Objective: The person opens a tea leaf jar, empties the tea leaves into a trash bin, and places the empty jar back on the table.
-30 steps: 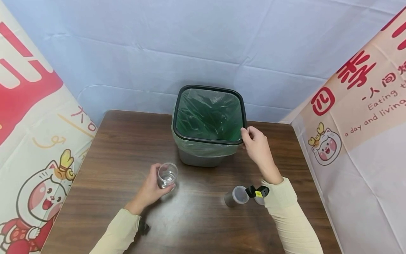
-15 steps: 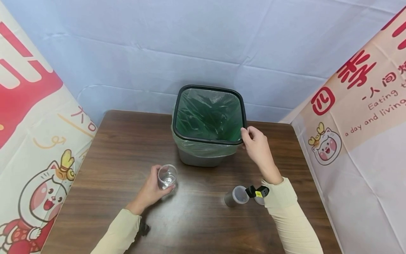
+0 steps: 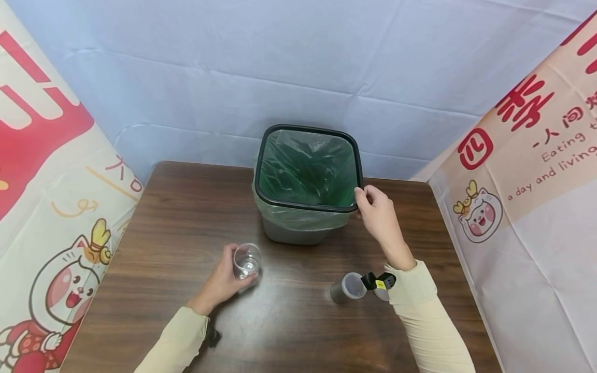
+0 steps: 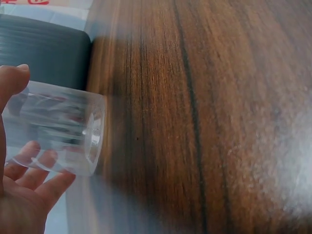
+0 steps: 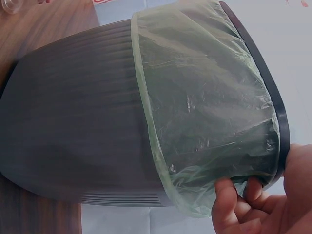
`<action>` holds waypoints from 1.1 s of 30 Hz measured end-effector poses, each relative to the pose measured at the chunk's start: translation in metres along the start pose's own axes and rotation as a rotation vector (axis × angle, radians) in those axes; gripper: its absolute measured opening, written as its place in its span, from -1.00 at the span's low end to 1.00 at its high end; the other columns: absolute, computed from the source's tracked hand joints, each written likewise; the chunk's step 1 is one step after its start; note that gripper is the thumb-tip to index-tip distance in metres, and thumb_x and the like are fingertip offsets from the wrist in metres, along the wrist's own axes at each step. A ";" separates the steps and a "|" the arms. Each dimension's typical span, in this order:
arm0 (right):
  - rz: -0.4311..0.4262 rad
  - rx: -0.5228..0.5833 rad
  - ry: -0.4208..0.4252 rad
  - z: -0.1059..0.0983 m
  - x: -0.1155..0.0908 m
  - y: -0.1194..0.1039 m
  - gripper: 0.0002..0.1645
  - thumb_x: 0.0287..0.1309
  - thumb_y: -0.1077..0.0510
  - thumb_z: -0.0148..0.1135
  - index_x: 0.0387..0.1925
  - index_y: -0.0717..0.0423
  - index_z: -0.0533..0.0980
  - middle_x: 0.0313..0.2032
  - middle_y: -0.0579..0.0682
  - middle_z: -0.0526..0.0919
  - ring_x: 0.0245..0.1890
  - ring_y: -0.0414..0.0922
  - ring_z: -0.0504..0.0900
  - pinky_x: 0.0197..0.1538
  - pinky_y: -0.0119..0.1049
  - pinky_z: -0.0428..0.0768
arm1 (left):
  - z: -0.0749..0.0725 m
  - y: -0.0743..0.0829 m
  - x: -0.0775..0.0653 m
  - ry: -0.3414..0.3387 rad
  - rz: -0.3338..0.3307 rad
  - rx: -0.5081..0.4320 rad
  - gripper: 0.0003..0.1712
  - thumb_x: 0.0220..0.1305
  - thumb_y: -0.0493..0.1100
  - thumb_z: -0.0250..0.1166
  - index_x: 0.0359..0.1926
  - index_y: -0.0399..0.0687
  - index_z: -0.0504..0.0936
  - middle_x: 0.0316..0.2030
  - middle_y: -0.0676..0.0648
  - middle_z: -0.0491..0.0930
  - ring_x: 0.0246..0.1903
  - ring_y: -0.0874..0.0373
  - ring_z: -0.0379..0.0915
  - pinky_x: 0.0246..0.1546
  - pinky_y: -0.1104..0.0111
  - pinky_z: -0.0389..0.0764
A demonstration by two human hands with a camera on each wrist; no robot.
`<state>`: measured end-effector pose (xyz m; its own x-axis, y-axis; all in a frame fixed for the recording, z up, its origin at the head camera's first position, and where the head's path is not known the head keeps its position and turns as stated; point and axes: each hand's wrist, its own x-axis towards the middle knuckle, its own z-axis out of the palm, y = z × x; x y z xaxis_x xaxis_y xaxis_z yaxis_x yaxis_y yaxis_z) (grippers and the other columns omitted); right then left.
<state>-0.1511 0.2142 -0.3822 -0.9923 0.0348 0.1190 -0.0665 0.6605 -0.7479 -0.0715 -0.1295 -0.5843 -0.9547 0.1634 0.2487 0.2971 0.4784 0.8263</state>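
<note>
My left hand (image 3: 221,277) holds a clear plastic cup (image 3: 247,260) just over or on the brown table, front left of the trash bin (image 3: 294,237). In the left wrist view, the thumb lies on one side of the cup (image 4: 63,126) and several fingers on the other; whether its base touches the wood I cannot tell. The bin is grey and upright, with a black rim and a translucent green bin bag (image 3: 300,219) folded over it. At the bin's front right corner my right hand (image 3: 380,215) grips the rim, its fingertips against the bag (image 5: 204,97).
A greyish cylindrical container (image 3: 353,286) with a pale round top stands right of the middle of the wooden table (image 3: 289,321). Beside it a pale round thing (image 3: 381,295) is partly hidden by the right wrist camera. Printed cloth (image 3: 522,207) walls the table in.
My left hand and the cup have shifted very slightly towards the front. The right hand and the bin have stayed in place.
</note>
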 end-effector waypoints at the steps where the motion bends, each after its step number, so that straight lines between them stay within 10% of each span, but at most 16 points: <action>1: -0.001 -0.002 0.000 0.000 0.000 0.000 -0.38 0.34 -0.31 -0.18 -0.45 0.15 0.35 -0.54 0.14 0.48 -0.48 -0.02 0.54 -0.48 -0.16 0.45 | 0.000 0.000 0.000 0.001 -0.003 0.004 -0.05 -0.26 -0.12 0.57 0.12 -0.31 0.22 -0.03 -0.26 0.51 -0.02 -0.08 0.46 0.05 0.05 0.44; 33: 0.022 -0.038 -0.033 -0.002 0.002 0.009 -0.24 0.31 -0.41 -0.29 -0.37 0.19 0.44 -0.51 0.21 0.51 -0.46 0.02 0.56 -0.36 -0.14 0.50 | -0.001 -0.001 -0.002 -0.013 -0.054 0.071 0.05 -0.28 -0.04 0.58 0.23 -0.11 0.20 -0.01 -0.19 0.51 -0.02 -0.04 0.47 0.01 0.04 0.47</action>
<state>-0.1536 0.2216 -0.3877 -0.9964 0.0255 0.0812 -0.0414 0.6878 -0.7247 -0.0696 -0.1315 -0.5851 -0.9693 0.1463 0.1976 0.2457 0.5471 0.8002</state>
